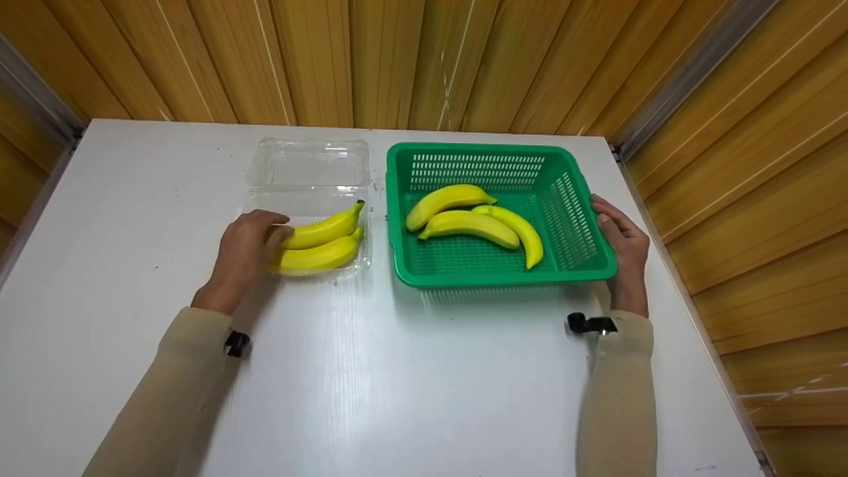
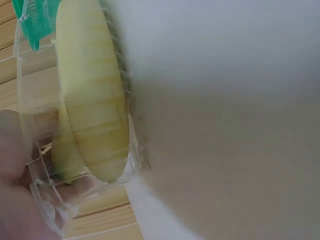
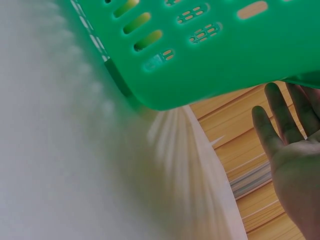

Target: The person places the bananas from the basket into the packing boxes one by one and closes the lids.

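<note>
In the head view, my left hand (image 1: 245, 248) is at the left end of a clear plastic clamshell box (image 1: 308, 173) with its lid laid back. Its thumb and fingers pinch the left end of the rear banana (image 1: 324, 230); a front banana (image 1: 321, 257) lies alongside in the box. Through the clear wall, the left wrist view shows fingers around that end. My right hand (image 1: 624, 242) is against the right side of a green basket (image 1: 503, 279), its fingers (image 3: 285, 117) straight, some tips hidden by the rim. Three bananas (image 1: 474, 225) lie inside the basket.
A white table (image 1: 411, 371) carries the box and basket side by side, a narrow gap between them. Wood-patterned panels (image 1: 384, 66) stand behind the table and along its right side (image 1: 762, 232). Black devices (image 1: 593, 323) are worn at both wrists.
</note>
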`<state>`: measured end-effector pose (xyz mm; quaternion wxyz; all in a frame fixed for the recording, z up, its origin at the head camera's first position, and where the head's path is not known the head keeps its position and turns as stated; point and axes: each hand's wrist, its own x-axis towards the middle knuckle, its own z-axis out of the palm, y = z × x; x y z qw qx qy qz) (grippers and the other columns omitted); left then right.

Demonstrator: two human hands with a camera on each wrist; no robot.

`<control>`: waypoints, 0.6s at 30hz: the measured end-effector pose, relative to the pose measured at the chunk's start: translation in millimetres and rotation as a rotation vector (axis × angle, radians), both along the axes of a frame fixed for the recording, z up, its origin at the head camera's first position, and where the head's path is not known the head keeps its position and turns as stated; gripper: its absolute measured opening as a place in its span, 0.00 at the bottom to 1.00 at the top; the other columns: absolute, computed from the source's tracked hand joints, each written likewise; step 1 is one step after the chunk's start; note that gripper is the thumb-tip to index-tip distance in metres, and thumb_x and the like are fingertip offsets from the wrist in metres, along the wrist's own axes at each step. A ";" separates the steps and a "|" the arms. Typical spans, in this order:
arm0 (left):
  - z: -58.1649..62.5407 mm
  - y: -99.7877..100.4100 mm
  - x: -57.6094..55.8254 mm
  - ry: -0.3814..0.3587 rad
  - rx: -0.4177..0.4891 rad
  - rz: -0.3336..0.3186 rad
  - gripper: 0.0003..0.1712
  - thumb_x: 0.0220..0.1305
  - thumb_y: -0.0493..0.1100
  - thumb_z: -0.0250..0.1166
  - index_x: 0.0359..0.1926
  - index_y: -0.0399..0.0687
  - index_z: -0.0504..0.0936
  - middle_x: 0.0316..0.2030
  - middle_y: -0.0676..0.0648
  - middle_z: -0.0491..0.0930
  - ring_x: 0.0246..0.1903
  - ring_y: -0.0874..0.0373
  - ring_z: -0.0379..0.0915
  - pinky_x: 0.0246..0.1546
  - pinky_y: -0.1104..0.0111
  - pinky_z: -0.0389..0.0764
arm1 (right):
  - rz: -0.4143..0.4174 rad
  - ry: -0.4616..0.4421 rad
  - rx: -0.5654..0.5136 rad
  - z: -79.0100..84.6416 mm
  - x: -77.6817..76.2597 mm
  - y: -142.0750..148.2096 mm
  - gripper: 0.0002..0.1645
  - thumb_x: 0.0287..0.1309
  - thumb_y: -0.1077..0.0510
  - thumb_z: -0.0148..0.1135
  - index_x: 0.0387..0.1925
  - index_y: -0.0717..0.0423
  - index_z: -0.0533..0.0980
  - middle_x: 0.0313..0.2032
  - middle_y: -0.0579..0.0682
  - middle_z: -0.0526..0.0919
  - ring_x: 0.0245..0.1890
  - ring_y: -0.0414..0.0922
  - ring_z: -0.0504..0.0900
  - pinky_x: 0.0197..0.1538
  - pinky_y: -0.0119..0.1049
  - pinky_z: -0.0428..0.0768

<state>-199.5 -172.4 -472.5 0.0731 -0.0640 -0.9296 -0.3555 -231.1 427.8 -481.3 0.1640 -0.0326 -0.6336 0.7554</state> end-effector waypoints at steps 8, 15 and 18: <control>-2.0 -4.7 3.4 0.020 0.014 -0.027 0.16 0.69 0.33 0.72 0.56 0.32 0.86 0.56 0.33 0.83 0.57 0.36 0.76 0.67 0.44 0.72 | -0.008 0.040 -0.044 -2.1 -3.0 -0.1 0.20 0.69 0.62 0.71 0.57 0.70 0.84 0.61 0.55 0.86 0.69 0.49 0.77 0.68 0.34 0.75; 1.0 -5.5 1.9 -0.094 -0.026 -0.100 0.17 0.75 0.30 0.64 0.61 0.31 0.83 0.60 0.34 0.81 0.62 0.36 0.72 0.69 0.44 0.71 | -0.002 0.004 -0.023 -0.2 -1.0 -0.4 0.21 0.69 0.60 0.72 0.59 0.68 0.83 0.63 0.53 0.85 0.70 0.48 0.75 0.69 0.33 0.73; 2.3 -5.0 0.4 -0.129 -0.046 -0.126 0.18 0.76 0.29 0.62 0.64 0.31 0.81 0.61 0.33 0.81 0.64 0.35 0.71 0.69 0.43 0.70 | -0.002 -0.001 -0.023 0.7 -1.4 -1.3 0.21 0.69 0.60 0.72 0.58 0.68 0.83 0.63 0.53 0.85 0.70 0.48 0.75 0.70 0.33 0.73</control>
